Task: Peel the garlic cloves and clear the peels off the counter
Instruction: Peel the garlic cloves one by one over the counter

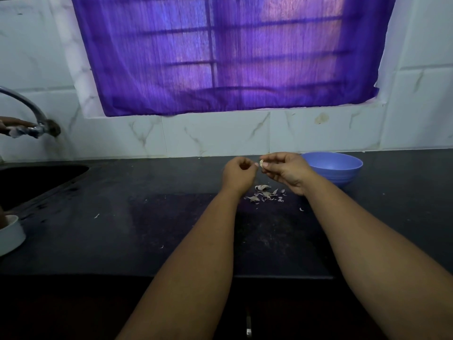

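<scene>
My right hand (285,171) holds a pale garlic clove (261,163) pinched at its fingertips, above the dark counter (147,229). My left hand (239,174) hovers just left of the clove with its fingers curled; whether it pinches a bit of peel is too small to tell. Below both hands a small heap of garlic peels (264,195) lies on the counter. A blue bowl (343,168) stands just behind my right hand; its inside looks bare from here.
A sink (36,182) is sunk into the counter at the left, with a tap (27,106) above it. A white dish (11,235) sits at the left edge. Stray peel flakes (96,215) dot the counter. A tiled wall and purple curtain rise behind.
</scene>
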Motion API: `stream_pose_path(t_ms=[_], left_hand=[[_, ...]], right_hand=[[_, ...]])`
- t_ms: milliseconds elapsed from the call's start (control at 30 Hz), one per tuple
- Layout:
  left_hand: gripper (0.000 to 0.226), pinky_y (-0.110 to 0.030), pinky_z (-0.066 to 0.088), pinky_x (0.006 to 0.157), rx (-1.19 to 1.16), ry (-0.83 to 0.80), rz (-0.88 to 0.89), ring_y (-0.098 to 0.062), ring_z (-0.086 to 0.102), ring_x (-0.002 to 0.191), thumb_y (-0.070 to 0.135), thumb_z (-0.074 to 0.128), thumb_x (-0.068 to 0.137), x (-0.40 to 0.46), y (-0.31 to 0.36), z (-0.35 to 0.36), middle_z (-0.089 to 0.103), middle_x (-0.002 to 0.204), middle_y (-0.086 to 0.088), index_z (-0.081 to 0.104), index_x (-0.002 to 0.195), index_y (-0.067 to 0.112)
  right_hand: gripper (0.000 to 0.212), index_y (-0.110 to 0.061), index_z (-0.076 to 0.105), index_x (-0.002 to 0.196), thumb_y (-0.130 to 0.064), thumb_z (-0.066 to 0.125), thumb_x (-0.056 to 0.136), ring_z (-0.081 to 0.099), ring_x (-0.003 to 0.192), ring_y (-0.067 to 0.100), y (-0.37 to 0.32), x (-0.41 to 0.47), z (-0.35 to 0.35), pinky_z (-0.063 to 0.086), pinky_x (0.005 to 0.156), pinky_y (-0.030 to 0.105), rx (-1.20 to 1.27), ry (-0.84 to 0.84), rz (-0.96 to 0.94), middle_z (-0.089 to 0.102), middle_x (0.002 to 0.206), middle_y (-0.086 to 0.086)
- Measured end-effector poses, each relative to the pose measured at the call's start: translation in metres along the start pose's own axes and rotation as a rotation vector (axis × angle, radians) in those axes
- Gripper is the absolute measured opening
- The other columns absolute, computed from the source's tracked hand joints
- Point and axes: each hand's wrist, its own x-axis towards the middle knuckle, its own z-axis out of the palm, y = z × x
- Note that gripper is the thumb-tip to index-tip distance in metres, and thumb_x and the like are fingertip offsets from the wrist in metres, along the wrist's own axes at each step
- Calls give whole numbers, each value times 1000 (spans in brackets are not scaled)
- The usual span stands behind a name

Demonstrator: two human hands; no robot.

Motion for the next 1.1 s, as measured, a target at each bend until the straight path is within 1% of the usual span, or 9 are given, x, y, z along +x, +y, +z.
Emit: stream_pose_path(t_ms=[100, 233, 367, 433, 500, 567, 700, 900, 1100], left_hand=[[10, -36, 56, 75, -82, -33, -1, -19, 67, 78, 26, 71, 85, -2, 0, 3, 70, 81, -3, 66, 81, 19], [11, -34, 57, 72, -198, -25, -36, -14, 65, 65, 19, 73, 84, -1, -1, 3, 70, 77, -6, 64, 79, 15], [11, -30, 57, 68, -230, -12, -25, -8, 64, 60, 10, 69, 86, 1, -1, 2, 68, 71, -6, 64, 76, 11], [15, -35, 58, 72, -227, -4, -30, -10, 65, 62, 10, 67, 87, 2, -1, 2, 67, 69, -5, 64, 73, 14], [18, -42, 59, 78, -202, 10, -22, -21, 68, 70, 11, 66, 87, 3, -2, 3, 68, 70, -6, 64, 70, 17], [19, -46, 58, 81, -168, 18, -6, -28, 70, 79, 12, 64, 88, 4, -3, 4, 70, 74, -8, 64, 70, 19], [18, -46, 58, 82, -136, 17, 1, -26, 69, 83, 12, 61, 89, 4, -3, 5, 70, 77, -5, 63, 73, 21], [16, -46, 57, 84, -180, 29, 10, -26, 68, 86, 12, 60, 90, 6, -3, 7, 70, 82, -8, 63, 77, 20], [9, -40, 58, 79, -155, 49, 30, -22, 67, 82, 10, 60, 89, 7, -3, 7, 68, 81, -5, 63, 83, 16]], right_hand=[[15, -9, 68, 94, 3, 64, 86, 66, 78, 11, 2, 1, 1, 54, 66, 16, -39, 8, -16, 70, 87, 7], [14, -9, 68, 93, 3, 66, 86, 67, 76, 11, 1, 1, 2, 56, 73, 20, -66, 30, -60, 71, 85, 7], [14, -8, 70, 92, 0, 72, 80, 70, 81, 15, 2, 0, 3, 57, 76, 22, -116, 15, -105, 73, 88, 10], [17, -7, 71, 92, 0, 74, 78, 71, 83, 15, 2, 0, 4, 57, 78, 23, -137, 6, -130, 73, 90, 12], [20, -8, 71, 93, 2, 75, 76, 71, 85, 15, 3, -1, 4, 57, 79, 23, -165, 6, -154, 73, 90, 12], [21, -9, 72, 92, 3, 76, 75, 72, 85, 14, 3, -1, 4, 57, 79, 22, -183, 11, -169, 74, 88, 10], [22, -10, 72, 89, 4, 77, 74, 71, 83, 12, 2, -1, 5, 56, 77, 20, -194, 24, -184, 74, 86, 7], [19, -12, 72, 90, 0, 77, 75, 71, 91, 17, 4, 0, 5, 57, 83, 27, -177, 47, -194, 74, 91, 9], [18, -15, 74, 89, -2, 77, 77, 71, 92, 17, 5, 2, 7, 56, 85, 29, -183, 50, -199, 75, 91, 8]])
